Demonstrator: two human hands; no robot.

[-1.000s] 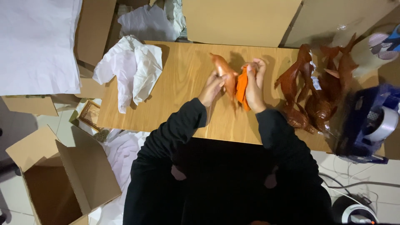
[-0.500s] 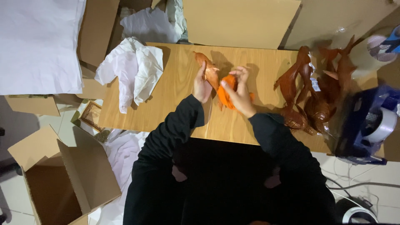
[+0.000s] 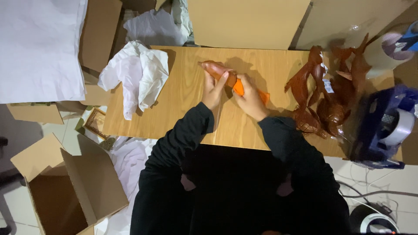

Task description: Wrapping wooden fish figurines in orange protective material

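Together, two hands [image 3: 230, 89] on one orange figure [image 3: 233, 81]

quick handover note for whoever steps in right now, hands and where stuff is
Left hand: gripping the brown figure on the wooden table.
Right hand: pressing the orange piece against that figure.
Done: figure and orange piece are together in both hands at mid-table.
Left: a pile of similar brown figures lies to the right, crumpled white paper to the left, tape dispenser at the right edge, open cardboard box on the floor at lower left.
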